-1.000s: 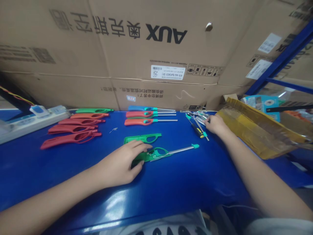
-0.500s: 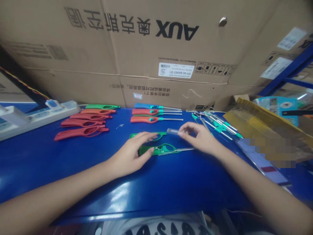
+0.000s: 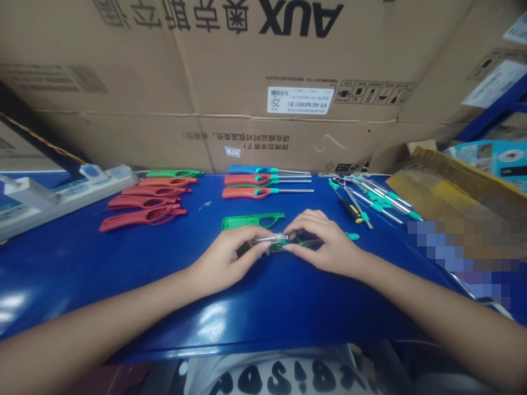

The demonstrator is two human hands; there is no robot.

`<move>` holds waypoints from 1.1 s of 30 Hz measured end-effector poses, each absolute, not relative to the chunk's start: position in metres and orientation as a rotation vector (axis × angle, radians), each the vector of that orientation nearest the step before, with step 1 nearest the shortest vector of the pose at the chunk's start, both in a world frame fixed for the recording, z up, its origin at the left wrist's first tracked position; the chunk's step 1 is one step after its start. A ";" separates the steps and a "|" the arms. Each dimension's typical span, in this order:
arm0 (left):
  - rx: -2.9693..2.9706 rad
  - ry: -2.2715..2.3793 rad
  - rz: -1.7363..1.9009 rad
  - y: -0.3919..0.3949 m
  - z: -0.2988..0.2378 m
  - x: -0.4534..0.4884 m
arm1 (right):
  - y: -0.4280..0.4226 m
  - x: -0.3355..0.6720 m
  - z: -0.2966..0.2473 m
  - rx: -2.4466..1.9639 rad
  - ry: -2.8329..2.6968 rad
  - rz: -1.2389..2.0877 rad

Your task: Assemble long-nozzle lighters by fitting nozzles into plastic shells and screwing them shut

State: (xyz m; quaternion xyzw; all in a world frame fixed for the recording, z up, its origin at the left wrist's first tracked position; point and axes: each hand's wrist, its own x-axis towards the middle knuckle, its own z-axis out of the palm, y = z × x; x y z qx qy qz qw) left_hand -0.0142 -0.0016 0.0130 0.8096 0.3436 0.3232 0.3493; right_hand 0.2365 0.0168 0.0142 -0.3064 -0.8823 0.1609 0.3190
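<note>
My left hand (image 3: 230, 249) pinches a small clear lighter fuel tank (image 3: 267, 240) between thumb and fingers, near the middle of the table. At the tank's right end, my right hand (image 3: 327, 238) is closed, its thumb and fingertips around that end. Just below them is a green lighter shell half (image 3: 276, 248) with parts in it, mostly covered by both hands. A teal tip (image 3: 352, 236) pokes out beyond my right hand. Behind the hands lies another green shell half (image 3: 252, 221), apart from them.
Red, orange and green shells (image 3: 142, 218) lie at left beside a white power strip (image 3: 69, 195). Several assembled lighters (image 3: 247, 192) are at the back. Metal lighter rods (image 3: 387, 200), a black-yellow screwdriver (image 3: 351, 210) and a yellowish bag (image 3: 461, 203) sit right. A cardboard box (image 3: 230, 104) stands behind.
My right hand has brought the clear tank left and down to the green shell half. My left hand has closed on the tank. The screwdriver now shows beyond my right hand.
</note>
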 end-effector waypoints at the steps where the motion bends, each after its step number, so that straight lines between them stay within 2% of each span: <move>1: 2.067 0.903 0.854 -0.001 0.013 -0.015 | 0.017 0.238 0.015 -0.825 -2.342 0.416; 9: 1.851 1.014 0.834 0.002 0.011 -0.013 | 0.015 0.236 0.010 -0.848 -2.571 0.260; 17: 1.684 0.917 0.873 0.007 0.006 -0.010 | 0.013 0.235 0.008 -0.843 -2.564 0.270; 24: 1.626 0.922 0.876 0.007 0.005 -0.010 | 0.017 0.234 0.010 -0.983 -2.138 0.803; 29: 1.626 0.928 0.869 0.008 0.001 -0.011 | 0.023 0.237 0.006 -0.995 -1.844 1.322; 33: 1.727 0.950 0.864 0.009 0.000 -0.011 | 0.027 0.238 0.004 -0.964 -1.786 1.482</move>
